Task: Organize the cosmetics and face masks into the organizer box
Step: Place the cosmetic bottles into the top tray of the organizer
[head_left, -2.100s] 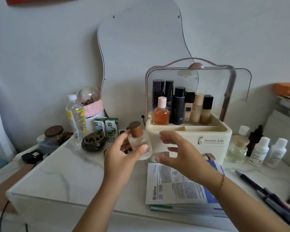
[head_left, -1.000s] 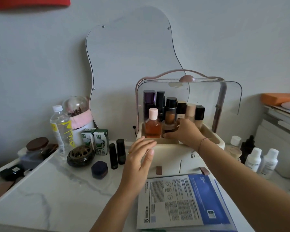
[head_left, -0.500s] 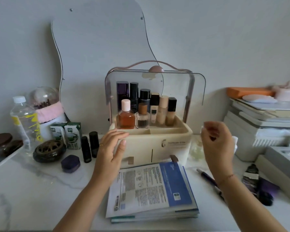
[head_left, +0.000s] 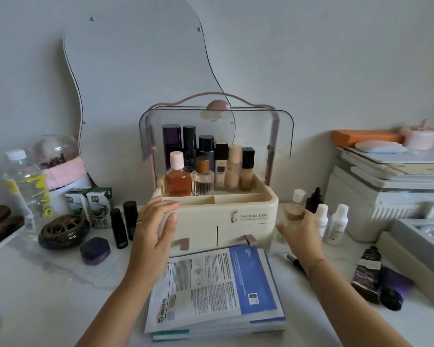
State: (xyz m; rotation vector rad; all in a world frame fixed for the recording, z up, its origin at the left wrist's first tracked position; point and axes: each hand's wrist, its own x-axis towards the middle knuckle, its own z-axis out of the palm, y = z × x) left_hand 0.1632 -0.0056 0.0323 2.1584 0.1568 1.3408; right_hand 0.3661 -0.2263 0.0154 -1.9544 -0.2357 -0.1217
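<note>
The cream organizer box [head_left: 251,216] stands mid-table with its clear lid raised and several bottles in its top tray, among them a ribbed clear bottle with a wooden cap [head_left: 203,180]. My left hand [head_left: 154,227] hovers open at the box's left front corner. My right hand [head_left: 301,232] is closed around a clear round bottle with a cork-coloured cap [head_left: 293,216] just right of the box. A stack of face mask packets [head_left: 214,289] lies flat in front of the box.
Two black tubes [head_left: 123,226], a purple compact [head_left: 95,250], a bronze incense holder [head_left: 64,230] and a water bottle [head_left: 26,186] sit left. White bottles [head_left: 336,224], a dark dropper bottle [head_left: 314,200], dark tubes [head_left: 367,274] and stacked boxes [head_left: 388,194] sit right.
My right hand set the wooden-capped bottle in the tray, then swung right and closed on the cork-capped bottle. My left hand stayed by the box. The view shifted right.
</note>
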